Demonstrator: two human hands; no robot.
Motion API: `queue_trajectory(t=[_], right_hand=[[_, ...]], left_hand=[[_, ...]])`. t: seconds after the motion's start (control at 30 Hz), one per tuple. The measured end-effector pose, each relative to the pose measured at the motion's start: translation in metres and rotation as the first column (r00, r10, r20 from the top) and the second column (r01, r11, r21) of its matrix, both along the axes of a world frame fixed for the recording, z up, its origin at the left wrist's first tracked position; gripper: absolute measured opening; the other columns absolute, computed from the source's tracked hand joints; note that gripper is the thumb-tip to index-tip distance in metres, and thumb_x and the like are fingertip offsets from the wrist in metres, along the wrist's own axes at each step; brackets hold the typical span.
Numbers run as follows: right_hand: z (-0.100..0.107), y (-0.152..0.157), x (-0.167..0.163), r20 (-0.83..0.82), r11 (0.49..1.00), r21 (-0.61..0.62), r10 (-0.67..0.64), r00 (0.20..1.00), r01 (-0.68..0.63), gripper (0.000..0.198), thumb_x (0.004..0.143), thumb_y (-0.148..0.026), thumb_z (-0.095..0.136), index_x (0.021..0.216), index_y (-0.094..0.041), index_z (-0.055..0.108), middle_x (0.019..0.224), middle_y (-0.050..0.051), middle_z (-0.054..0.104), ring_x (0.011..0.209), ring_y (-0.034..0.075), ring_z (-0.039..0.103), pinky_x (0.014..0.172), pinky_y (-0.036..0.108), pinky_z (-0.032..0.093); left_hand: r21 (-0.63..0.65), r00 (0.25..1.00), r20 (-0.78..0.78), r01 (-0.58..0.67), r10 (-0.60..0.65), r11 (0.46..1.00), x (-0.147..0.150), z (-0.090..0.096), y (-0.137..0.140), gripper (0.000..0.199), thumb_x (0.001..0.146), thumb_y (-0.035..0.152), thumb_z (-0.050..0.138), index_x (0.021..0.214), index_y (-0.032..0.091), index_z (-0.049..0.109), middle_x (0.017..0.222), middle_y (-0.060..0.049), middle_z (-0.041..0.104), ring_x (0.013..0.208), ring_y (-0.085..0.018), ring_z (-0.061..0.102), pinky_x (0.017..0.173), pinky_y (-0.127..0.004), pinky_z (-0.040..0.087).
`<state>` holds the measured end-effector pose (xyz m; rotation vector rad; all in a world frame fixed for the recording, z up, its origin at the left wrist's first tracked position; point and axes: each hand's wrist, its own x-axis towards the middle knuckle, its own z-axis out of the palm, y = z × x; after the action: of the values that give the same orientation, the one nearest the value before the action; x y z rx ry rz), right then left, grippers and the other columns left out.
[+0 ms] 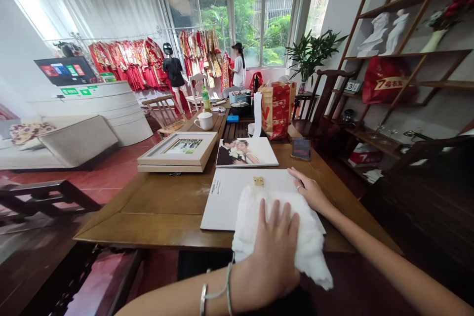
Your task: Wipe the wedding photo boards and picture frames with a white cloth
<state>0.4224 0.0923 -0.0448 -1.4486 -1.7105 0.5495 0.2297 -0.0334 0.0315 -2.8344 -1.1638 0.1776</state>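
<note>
My left hand (276, 239) lies spread on a cloth (310, 239) atop the board (225, 202) my right hand (311, 192) touches, grip unclear.

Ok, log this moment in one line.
left hand: spread on white fluffy cloth | right hand: at far right corner of flat white rectangular board | cloth: partly covering board

Board nearest me on the table, cloth on top, the rest behind
On the table (148, 207) I have the board (222, 202) in front; the cloth (314, 256) lies over its right part and past its near edge, with the left hand (276, 242) on it; the right hand (311, 190) is at the board's far right corner; behind the board sits the photo panel (246, 153); stacked frames (181, 150) lie left of that, the lidded cup (205, 120) behind them; the bag (277, 108) stands behind the panel, rightward.
</note>
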Motion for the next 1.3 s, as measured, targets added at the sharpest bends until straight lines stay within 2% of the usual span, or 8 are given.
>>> queue_trajectory(t=[0.2, 0.3, 0.5, 0.67, 0.93, 1.03, 1.13, 1.3], right_hand=[[-0.009, 0.005, 0.004, -0.023, 0.999, 0.041, -0.014, 1.0, 0.015, 0.044, 0.081, -0.021, 0.047, 0.123, -0.026, 0.059, 0.135, 0.004, 0.054, 0.128, 0.024, 0.046, 0.109, 0.046, 0.032], [-0.012, 0.007, 0.006, -0.057, 1.0, 0.019, -0.006, 0.998, 0.008, 0.045, 0.08, -0.022, 0.047, 0.123, -0.024, 0.059, 0.136, 0.005, 0.053, 0.127, 0.025, 0.047, 0.108, 0.046, 0.033], [-0.01, 0.008, 0.009, -0.099, 0.999, 0.023, 0.051, 0.994, -0.049, 0.046, 0.078, -0.022, 0.05, 0.123, -0.024, 0.059, 0.137, 0.005, 0.053, 0.13, 0.025, 0.043, 0.11, 0.046, 0.031], [-0.007, 0.005, 0.004, -0.036, 1.0, -0.008, -0.022, 0.999, 0.022, 0.046, 0.08, -0.019, 0.047, 0.124, -0.024, 0.058, 0.138, 0.005, 0.051, 0.13, 0.024, 0.043, 0.111, 0.046, 0.028], [-0.007, 0.005, 0.005, -0.021, 0.999, 0.038, 0.016, 1.0, -0.015, 0.042, 0.08, -0.02, 0.047, 0.119, -0.025, 0.061, 0.135, 0.005, 0.054, 0.13, 0.024, 0.043, 0.111, 0.048, 0.029], [-0.006, 0.004, 0.005, 0.0, 0.998, 0.055, 0.028, 1.0, -0.028, 0.04, 0.082, -0.021, 0.046, 0.118, -0.026, 0.062, 0.133, 0.005, 0.056, 0.131, 0.023, 0.043, 0.11, 0.047, 0.03], [-0.007, 0.004, 0.003, 0.017, 0.997, 0.061, 0.043, 0.999, -0.044, 0.039, 0.082, -0.019, 0.044, 0.114, -0.025, 0.064, 0.133, 0.005, 0.056, 0.131, 0.022, 0.042, 0.111, 0.047, 0.03], [-0.008, 0.005, 0.002, 0.024, 0.997, 0.063, 0.042, 0.999, -0.044, 0.039, 0.082, -0.016, 0.042, 0.113, -0.023, 0.065, 0.133, 0.005, 0.056, 0.132, 0.022, 0.041, 0.112, 0.047, 0.028]], left_hand=[[0.044, 0.985, 0.036, -0.171, 0.169, 0.984, 0.007, 0.001, 0.059, 0.08, 0.079, 0.045, 0.058, 0.142, 0.007, 0.028, 0.15, -0.021, 0.022, 0.136, -0.041, 0.019, 0.108, -0.06, 0.016], [0.061, 0.981, 0.05, -0.192, 0.189, 0.98, 0.017, -0.003, 0.067, 0.082, 0.078, 0.047, 0.059, 0.141, 0.004, 0.028, 0.149, -0.023, 0.023, 0.135, -0.043, 0.019, 0.108, -0.059, 0.018], [0.047, 0.998, 0.057, -0.037, 0.035, 0.998, 0.02, -0.008, 0.014, 0.091, 0.075, 0.049, 0.061, 0.142, 0.0, 0.024, 0.149, -0.027, 0.017, 0.136, -0.044, 0.014, 0.108, -0.061, 0.016], [-0.152, 0.993, 0.099, 0.082, -0.067, 0.985, -0.004, 0.006, -0.013, 0.081, 0.076, 0.045, 0.059, 0.141, 0.008, 0.028, 0.149, -0.02, 0.024, 0.137, -0.036, 0.02, 0.109, -0.057, 0.022], [-0.087, 0.969, 0.185, -0.149, 0.163, 0.985, -0.015, 0.0, 0.065, 0.073, 0.075, 0.03, 0.054, 0.142, 0.016, 0.029, 0.151, -0.013, 0.024, 0.139, -0.031, 0.015, 0.11, -0.057, 0.015], [-0.146, 0.96, 0.185, -0.182, 0.208, 0.972, -0.021, 0.004, 0.083, 0.071, 0.075, 0.026, 0.049, 0.143, 0.019, 0.026, 0.153, -0.011, 0.019, 0.14, -0.034, 0.009, 0.104, -0.067, 0.017], [-0.22, 0.977, 0.15, -0.114, 0.149, 0.969, -0.034, 0.01, 0.07, 0.075, 0.073, 0.021, 0.047, 0.144, 0.022, 0.023, 0.154, -0.009, 0.014, 0.139, -0.038, 0.003, 0.097, -0.074, 0.022], [-0.26, 0.99, 0.137, 0.005, 0.032, 0.966, -0.061, 0.018, 0.02, 0.091, 0.063, 0.012, 0.047, 0.146, 0.03, 0.013, 0.155, -0.002, 0.007, 0.14, -0.033, -0.003, 0.102, -0.069, 0.018]])
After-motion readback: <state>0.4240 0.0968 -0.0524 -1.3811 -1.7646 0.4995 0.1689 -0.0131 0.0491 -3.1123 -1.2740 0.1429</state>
